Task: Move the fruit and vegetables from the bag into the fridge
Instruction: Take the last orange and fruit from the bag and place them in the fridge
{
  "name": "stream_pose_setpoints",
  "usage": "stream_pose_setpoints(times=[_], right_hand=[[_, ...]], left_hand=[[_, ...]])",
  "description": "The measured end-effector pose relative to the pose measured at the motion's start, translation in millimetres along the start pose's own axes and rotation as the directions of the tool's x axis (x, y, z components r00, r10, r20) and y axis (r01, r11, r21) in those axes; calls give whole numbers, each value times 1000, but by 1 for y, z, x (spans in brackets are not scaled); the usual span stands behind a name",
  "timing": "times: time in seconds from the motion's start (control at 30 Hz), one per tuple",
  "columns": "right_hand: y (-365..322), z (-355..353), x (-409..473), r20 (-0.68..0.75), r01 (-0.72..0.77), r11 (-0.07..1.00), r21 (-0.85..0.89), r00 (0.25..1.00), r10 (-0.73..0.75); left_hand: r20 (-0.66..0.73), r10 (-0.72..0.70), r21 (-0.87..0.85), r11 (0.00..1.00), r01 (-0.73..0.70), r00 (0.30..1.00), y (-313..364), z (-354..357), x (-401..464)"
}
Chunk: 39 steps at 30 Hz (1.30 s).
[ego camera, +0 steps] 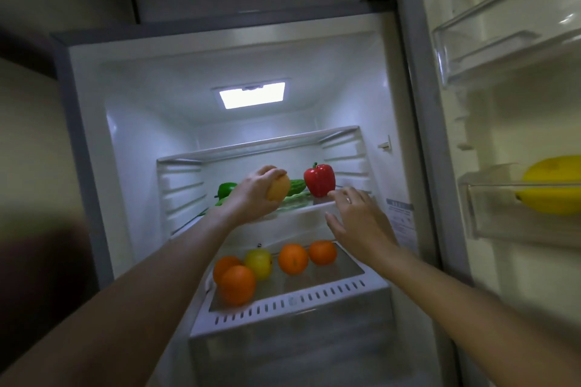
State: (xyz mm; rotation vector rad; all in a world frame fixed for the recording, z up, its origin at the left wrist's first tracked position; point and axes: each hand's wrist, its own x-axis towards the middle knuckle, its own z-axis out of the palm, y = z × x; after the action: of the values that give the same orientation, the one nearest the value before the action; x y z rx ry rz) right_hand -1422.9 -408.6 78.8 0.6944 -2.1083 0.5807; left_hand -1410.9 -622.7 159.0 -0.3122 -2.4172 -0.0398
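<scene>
Ok so your left hand (251, 195) has its fingers curled round a pale orange fruit (278, 188), mid-frame, right at the front of the upper glass shelf (301, 209). Your right hand (355, 217) is spread and holding nothing, fingertips near the shelf's front edge, just below the red pepper (319, 180). Bag isn't in view btw. Behind the fruit there's a green pepper (226, 189) and some bumpy green veg (297, 187), so imo carry it over the lip and set it down in the bare spot left of the red pepper, w/o bumping anything. It's round so it'll prob roll; let it settle flat before you let go. The lower shelf (330, 280) has four oranges (293, 259) and a yellow fruit (259, 262), plus something yellow in the door bin (490, 214) at right
</scene>
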Motion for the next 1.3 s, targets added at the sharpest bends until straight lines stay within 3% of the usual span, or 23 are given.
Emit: stream_pose_setpoints(times=[0.27, 0.63, 0.87, 1.13, 1.3], right_hand=[[1, 18, 24, -23, 9, 1000, -9, 1000, -9], [21, 16, 23, -1, 4, 999, -37, 1000, -4], [23, 4, 5, 78, -39, 998, -44, 996, 42], [-17, -9, -68, 161, -41, 994, -100, 985, 56], [-41, -17, -130, 242, -37, 992, -123, 968, 66]], left_hand=[[97, -101, -140, 984, 114, 990, -13, 35, 21], [138, -83, -98, 990, 97, 987, -17, 41, 42], [-1, -65, 118, 991, 65, 998, -7, 29, 11], [-191, -53, 168, 982, 86, 980, 21, 23, -70], [-128, -66, 169, 982, 88, 989, 45, 34, -139]])
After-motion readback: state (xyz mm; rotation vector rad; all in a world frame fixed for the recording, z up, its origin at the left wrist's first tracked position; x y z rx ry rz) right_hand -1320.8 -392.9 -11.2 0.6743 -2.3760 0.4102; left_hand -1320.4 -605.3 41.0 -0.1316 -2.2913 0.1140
